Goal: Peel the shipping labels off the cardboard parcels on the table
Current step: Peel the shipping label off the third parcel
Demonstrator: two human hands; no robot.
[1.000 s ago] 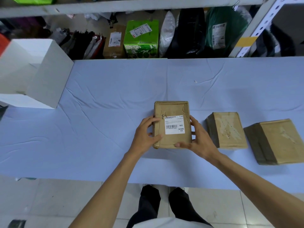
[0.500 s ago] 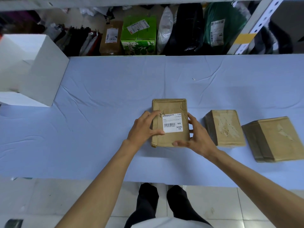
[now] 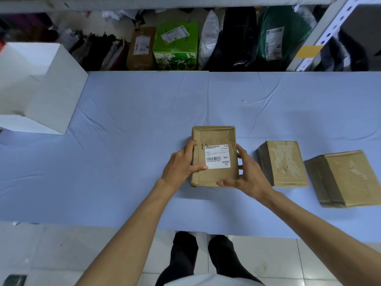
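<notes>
parcel point(image 3: 214, 135) near surface point(image 3: 123, 162) front edge | left hand point(image 3: 181, 166) grips left side, thumb on label point(image 3: 216, 159) | right hand point(image 3: 249, 174) grips right side

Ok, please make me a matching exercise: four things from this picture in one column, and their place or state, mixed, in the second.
1 labelled parcel
2 middle parcel
3 white box
4 green box

a behind the table
b gripped by left hand and right hand
c on the table's left end
d top bare, whitish torn patches

Pairs: 1-b, 2-d, 3-c, 4-a
</notes>
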